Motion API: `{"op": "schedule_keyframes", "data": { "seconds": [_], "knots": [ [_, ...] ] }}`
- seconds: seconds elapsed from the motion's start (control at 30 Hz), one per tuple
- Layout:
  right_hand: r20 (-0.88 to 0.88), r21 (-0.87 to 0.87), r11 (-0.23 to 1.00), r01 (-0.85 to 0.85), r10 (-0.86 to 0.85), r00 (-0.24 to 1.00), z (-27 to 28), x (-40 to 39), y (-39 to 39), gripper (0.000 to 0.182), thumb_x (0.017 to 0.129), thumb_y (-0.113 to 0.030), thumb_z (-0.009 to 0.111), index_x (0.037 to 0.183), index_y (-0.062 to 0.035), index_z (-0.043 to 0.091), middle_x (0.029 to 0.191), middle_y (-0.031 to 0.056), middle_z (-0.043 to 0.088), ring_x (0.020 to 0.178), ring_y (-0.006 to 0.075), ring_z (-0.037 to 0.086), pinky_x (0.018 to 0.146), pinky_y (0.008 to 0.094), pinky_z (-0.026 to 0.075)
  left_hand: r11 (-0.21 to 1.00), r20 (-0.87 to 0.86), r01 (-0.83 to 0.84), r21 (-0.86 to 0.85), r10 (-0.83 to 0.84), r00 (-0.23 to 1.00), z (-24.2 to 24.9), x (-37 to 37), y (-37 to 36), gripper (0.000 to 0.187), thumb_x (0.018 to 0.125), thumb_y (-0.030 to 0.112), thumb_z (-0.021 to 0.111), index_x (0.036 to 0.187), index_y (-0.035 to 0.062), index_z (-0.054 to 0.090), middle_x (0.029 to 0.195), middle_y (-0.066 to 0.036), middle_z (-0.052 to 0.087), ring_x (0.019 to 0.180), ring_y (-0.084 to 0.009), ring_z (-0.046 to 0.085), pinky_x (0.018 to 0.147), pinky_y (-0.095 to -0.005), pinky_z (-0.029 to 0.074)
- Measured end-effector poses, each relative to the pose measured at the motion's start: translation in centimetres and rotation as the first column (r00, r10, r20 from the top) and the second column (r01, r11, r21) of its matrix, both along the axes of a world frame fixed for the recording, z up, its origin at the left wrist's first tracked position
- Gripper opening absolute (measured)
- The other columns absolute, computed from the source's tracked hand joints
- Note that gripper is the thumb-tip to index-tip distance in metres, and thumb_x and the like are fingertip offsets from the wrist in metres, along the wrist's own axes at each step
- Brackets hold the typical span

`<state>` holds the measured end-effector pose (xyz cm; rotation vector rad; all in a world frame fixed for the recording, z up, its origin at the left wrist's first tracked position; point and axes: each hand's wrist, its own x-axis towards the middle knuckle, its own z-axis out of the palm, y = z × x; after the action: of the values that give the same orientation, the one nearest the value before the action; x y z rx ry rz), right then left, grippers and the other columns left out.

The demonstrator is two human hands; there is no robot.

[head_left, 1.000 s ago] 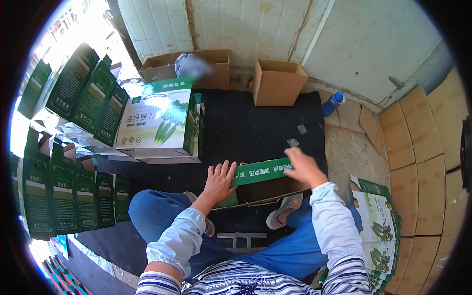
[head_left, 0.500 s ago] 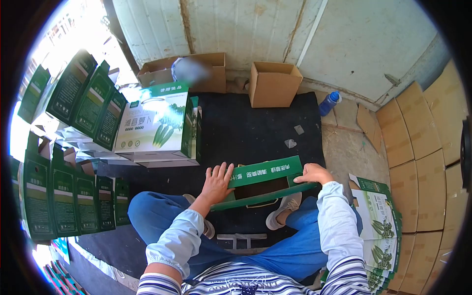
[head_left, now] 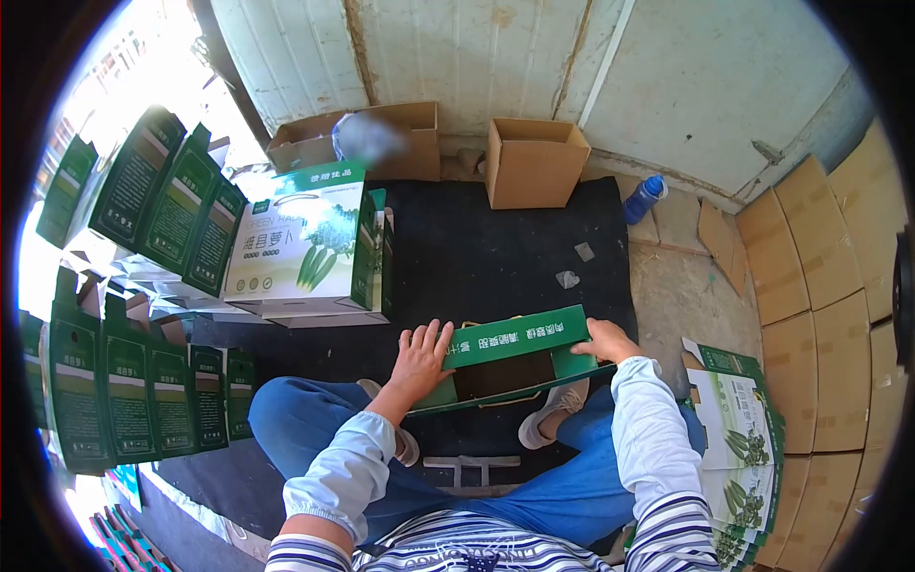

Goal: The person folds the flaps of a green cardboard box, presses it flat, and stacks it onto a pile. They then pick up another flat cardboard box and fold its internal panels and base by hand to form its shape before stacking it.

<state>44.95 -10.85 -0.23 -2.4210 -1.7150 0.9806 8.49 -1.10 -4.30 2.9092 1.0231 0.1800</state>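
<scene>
A green carton (head_left: 519, 337) with white lettering is upright between my knees, its top open onto a dark inside. At its left end, my left hand (head_left: 419, 364) rests with fingers spread over the flap and corner. My right hand (head_left: 610, 343) grips the right end, thumb on the upper edge and the other fingers partly hidden behind. A cord handle shows along the near side of the carton.
Finished white-and-green boxes (head_left: 300, 250) stand stacked at left, beside rows of green cartons (head_left: 129, 391). Flat printed sheets (head_left: 734, 429) lie at right near stacked brown boxes (head_left: 796, 276). An open brown box (head_left: 537, 164) and blue bottle (head_left: 644, 199) stand ahead.
The near flap has tipped outward toward me, so the opening shows wider. My right thumb has shifted slightly along the right end.
</scene>
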Motion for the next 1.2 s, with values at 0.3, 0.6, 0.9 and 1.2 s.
{"op": "schedule_keyframes", "data": {
  "seconds": [0.3,0.6,0.9,1.2],
  "knots": [
    [-0.103,-0.015,0.999,0.036,-0.037,0.994,0.3,1.4,-1.5,0.035,0.08,-0.03,0.069,0.091,0.0027,0.059,0.073,0.0134,0.066,0.059,0.0189,0.066,0.056,0.0311,0.052,0.985,-0.033,-0.096,-0.141,0.092,0.995,3.4,-1.8,-1.1,0.096,0.071,0.049,0.072,0.145,0.0083,0.025,0.145,-0.019,0.031,0.133,-0.0351,0.031,0.106,-0.0524,0.027],
    [-0.192,-0.115,0.934,0.338,-0.355,0.915,-0.9,3.3,-2.2,0.021,0.085,-0.016,0.058,0.1,-0.0015,0.062,0.077,0.0151,0.066,0.065,0.0208,0.066,0.058,0.0327,0.052,0.933,0.085,-0.237,-0.271,0.268,0.96,2.5,-4.1,-1.2,0.08,0.078,0.031,0.069,0.143,0.0081,0.029,0.143,-0.023,0.032,0.125,-0.0388,0.042,0.099,-0.0515,0.037],
    [-0.269,-0.308,0.928,0.209,-0.296,0.917,-7.1,1.9,-6.4,0.048,0.066,-0.023,0.081,0.107,-0.0054,0.064,0.091,0.0067,0.069,0.083,0.0191,0.064,0.07,0.0345,0.051,0.638,-0.093,-0.133,-0.758,0.095,0.991,-10.5,-9.8,-3.3,0.08,0.066,0.023,0.073,0.131,-0.0082,0.038,0.125,-0.029,0.052,0.112,-0.0379,0.055,0.095,-0.0417,0.045],
    [-0.651,-0.067,0.834,0.547,-0.452,0.609,-2.5,1.1,-3.3,0.05,0.079,-0.031,0.073,0.121,-0.0079,0.056,0.111,0.0043,0.061,0.102,0.0174,0.057,0.077,0.0341,0.052,0.468,0.389,0.068,-0.881,0.636,0.666,0.8,-5.9,0.3,0.067,0.074,0.026,0.075,0.129,-0.0024,0.049,0.12,-0.018,0.059,0.112,-0.0238,0.056,0.095,-0.0324,0.043]
  ]
}}
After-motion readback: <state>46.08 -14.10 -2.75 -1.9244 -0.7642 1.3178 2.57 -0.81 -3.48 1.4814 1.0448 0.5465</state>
